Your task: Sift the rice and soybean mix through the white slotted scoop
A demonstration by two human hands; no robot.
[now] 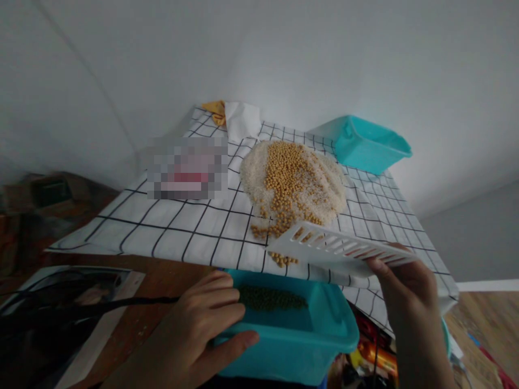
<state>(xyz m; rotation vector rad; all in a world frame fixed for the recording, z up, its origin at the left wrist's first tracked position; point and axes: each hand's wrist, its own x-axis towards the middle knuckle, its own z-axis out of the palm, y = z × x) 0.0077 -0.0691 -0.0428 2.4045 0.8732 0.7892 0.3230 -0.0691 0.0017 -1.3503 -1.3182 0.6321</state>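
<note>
My left hand [203, 324] grips the left rim of a teal plastic tub [300, 335], held just below the table's near edge. Some dark beans lie in the tub's bottom. My right hand [405, 286] holds a white slotted plastic scraper [336, 248] by its right end. The scraper's left end rests on the checked cloth [162, 216] at the near edge of a heap of white rice mixed with yellow soybeans [292, 183]. A few soybeans lie between the scraper and the cloth's edge, above the tub.
A second teal tub [368, 146] stands tilted at the table's far right corner. A white paper and an orange scrap lie at the far edge. A blurred patch sits at the left of the cloth. Dark clutter and a cable lie lower left.
</note>
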